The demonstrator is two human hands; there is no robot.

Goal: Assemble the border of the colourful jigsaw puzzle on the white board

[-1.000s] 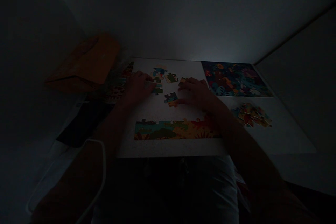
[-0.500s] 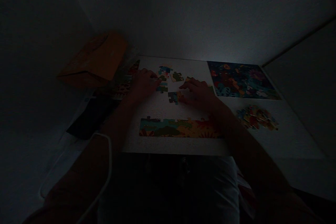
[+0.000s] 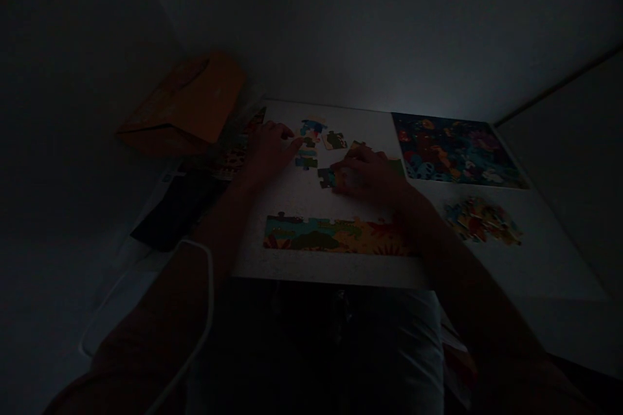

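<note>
L hand (image 3: 270, 154) half-open by jigsaw pcs (image 3: 306, 159), R hand (image 3: 370, 175) curled at dark pc (image 3: 326, 177), grip unclear

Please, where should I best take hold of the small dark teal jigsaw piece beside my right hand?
Pinch the dark teal jigsaw piece by its uncovered left edges, coming from above on the left. It lies flat on the white board, and the right hand covers its other side.
</note>
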